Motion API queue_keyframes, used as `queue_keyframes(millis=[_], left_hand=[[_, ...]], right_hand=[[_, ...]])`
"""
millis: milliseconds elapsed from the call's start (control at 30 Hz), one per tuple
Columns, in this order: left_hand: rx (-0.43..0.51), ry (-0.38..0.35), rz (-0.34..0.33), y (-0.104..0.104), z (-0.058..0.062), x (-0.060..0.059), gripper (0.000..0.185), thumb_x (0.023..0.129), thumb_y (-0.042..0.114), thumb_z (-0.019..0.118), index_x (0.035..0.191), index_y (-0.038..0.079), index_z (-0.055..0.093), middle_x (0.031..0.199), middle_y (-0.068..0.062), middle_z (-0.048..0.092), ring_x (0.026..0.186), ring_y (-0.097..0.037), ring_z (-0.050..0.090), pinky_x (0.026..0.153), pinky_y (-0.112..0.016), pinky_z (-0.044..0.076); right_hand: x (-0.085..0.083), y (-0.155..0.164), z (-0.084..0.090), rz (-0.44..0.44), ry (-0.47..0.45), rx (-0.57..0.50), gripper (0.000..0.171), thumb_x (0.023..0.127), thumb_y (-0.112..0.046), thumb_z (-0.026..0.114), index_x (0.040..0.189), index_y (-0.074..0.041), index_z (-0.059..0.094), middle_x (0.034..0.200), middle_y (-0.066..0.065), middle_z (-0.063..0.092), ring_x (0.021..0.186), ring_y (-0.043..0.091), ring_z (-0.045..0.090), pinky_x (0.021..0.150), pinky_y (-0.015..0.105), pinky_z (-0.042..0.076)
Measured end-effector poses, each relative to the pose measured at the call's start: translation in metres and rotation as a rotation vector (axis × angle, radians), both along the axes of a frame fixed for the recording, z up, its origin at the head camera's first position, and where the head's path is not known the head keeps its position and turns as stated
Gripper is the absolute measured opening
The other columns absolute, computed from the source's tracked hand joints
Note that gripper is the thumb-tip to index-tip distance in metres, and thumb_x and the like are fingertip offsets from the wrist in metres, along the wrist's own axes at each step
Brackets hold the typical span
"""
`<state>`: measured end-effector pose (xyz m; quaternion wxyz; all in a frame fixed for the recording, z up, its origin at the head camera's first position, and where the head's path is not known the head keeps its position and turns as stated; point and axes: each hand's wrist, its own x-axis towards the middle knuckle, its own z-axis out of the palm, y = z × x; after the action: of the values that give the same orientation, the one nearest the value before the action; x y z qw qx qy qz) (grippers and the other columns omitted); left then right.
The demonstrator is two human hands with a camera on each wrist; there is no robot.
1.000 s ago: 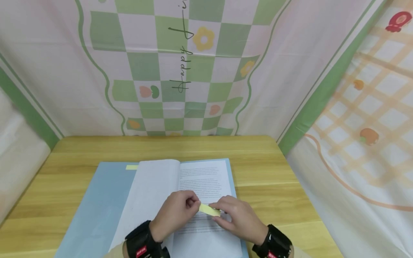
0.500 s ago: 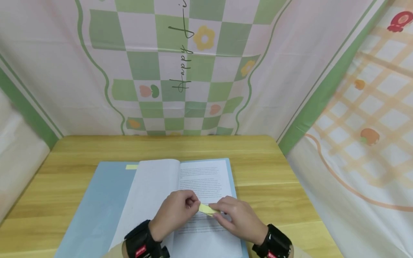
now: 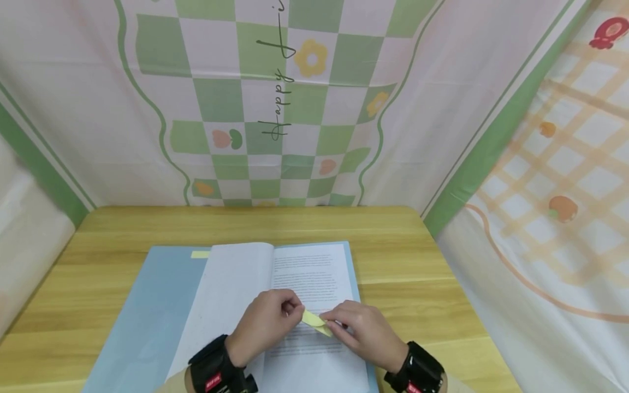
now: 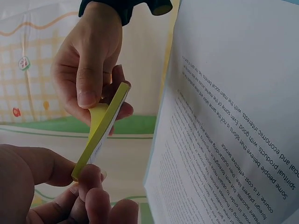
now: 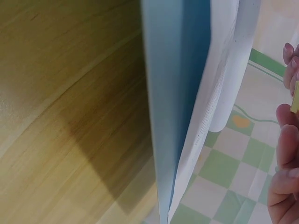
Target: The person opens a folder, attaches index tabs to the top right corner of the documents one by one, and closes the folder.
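My left hand [image 3: 267,325] pinches one end of a narrow pad of yellow sticky notes [image 4: 102,133], held above the open book's right page [image 3: 309,273]. My right hand [image 3: 363,330] pinches the top sheet [image 4: 97,117] between thumb and fingers. That sheet bends away from the pad, still joined toward the left hand's end. Printed text covers the right page; the left page [image 3: 236,284] looks blank. Only fingertips and a sliver of the pad show at the right edge of the right wrist view.
The book's blue cover [image 3: 147,300] spreads to the left on a wooden table [image 3: 403,262]. A yellow sticky strip [image 3: 200,254] lies at the cover's top edge. Patterned cloth [image 3: 265,109] hangs behind the table and at both sides.
My right hand has shifted slightly, and the top sheet has lifted and curled away from the pad, so the pad's far end now shows beneath it. My left hand stays almost still.
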<state>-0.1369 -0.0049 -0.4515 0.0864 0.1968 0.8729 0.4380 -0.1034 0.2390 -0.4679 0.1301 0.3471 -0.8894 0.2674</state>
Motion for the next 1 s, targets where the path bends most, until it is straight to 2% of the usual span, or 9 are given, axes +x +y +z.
queue_keyframes(millis=[700, 800, 1000], left_hand=[[0.01, 0.001, -0.004, 0.0004, -0.0032, -0.0017, 0.009, 0.091, 0.018, 0.07, 0.083, 0.022, 0.073, 0.07, 0.014, 0.062, 0.059, -0.006, 0.056, 0.051, -0.023, 0.045], [0.0, -0.002, -0.001, 0.0003, -0.0037, -0.0021, 0.009, 0.091, 0.019, 0.07, 0.083, 0.023, 0.073, 0.07, 0.015, 0.062, 0.059, -0.006, 0.056, 0.051, -0.023, 0.045], [-0.008, -0.003, 0.008, 0.0002, -0.0054, -0.0027, 0.009, 0.091, 0.019, 0.071, 0.083, 0.024, 0.073, 0.071, 0.015, 0.062, 0.06, -0.007, 0.055, 0.052, -0.023, 0.045]], right_hand=[[-0.0028, 0.0005, 0.0026, 0.0, 0.014, -0.033, 0.004, 0.093, -0.02, 0.076, 0.096, -0.02, 0.078, 0.09, -0.015, 0.07, 0.075, -0.008, 0.056, 0.064, 0.006, 0.042], [-0.0029, 0.0004, 0.0027, 0.002, -0.004, -0.054, 0.004, 0.093, -0.02, 0.076, 0.096, -0.021, 0.078, 0.091, -0.015, 0.07, 0.075, -0.009, 0.056, 0.062, 0.01, 0.046], [-0.002, -0.0004, 0.0026, 0.001, -0.099, -0.117, 0.008, 0.094, -0.017, 0.075, 0.1, -0.023, 0.078, 0.092, -0.02, 0.069, 0.074, -0.007, 0.056, 0.058, 0.024, 0.053]])
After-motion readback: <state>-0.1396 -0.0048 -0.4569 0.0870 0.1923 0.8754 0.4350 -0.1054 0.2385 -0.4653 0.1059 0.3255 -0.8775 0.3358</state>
